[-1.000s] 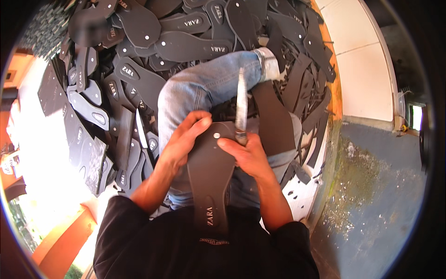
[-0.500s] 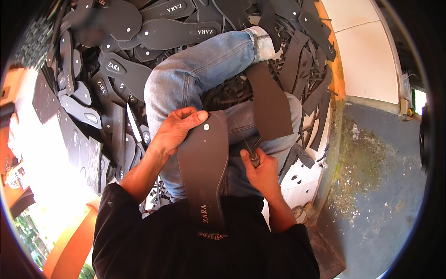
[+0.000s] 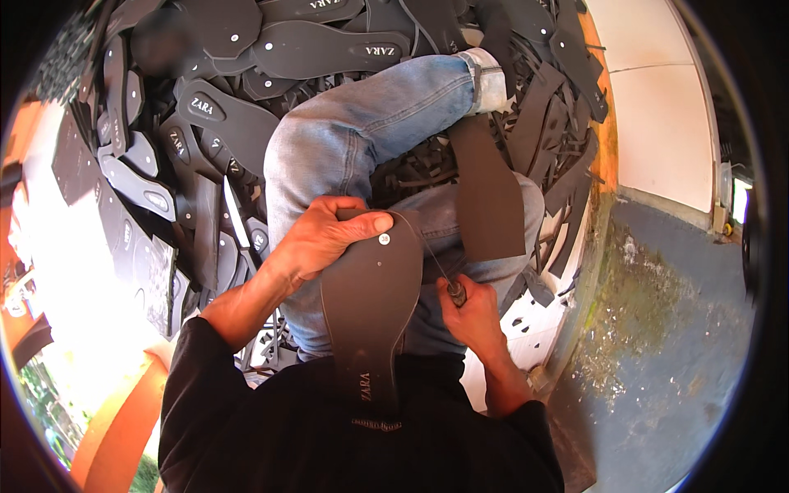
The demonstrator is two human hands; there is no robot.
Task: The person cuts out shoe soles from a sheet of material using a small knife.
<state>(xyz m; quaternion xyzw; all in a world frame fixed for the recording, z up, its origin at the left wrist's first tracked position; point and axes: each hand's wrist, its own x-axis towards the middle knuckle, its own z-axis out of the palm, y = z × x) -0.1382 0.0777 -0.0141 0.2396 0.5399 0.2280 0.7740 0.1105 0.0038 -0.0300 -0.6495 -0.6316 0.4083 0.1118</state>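
Note:
My left hand holds a dark grey shoe sole at its far end. The thumb presses on top beside a small round white sticker, and the fingers go underneath. The sole's narrower near end, with pale lettering, reaches my black shirt. My right hand is closed round the short dark handle of a thin-bladed knife. Its slim blade slants up and left to the sole's far right edge and appears to touch it. Another dark sole-shaped piece lies across my right leg.
Piled soles surround my bent, jeans-clad legs on the far and left sides. Dark offcut strips lie between the legs and at the right. A white blade-like strip stands among the left pile. Grey stained floor spreads at the right.
The knife blade, apart from the sole before, has come against its far right edge. My right hand has shifted slightly nearer me. The sole's far right corner now looks rounder.

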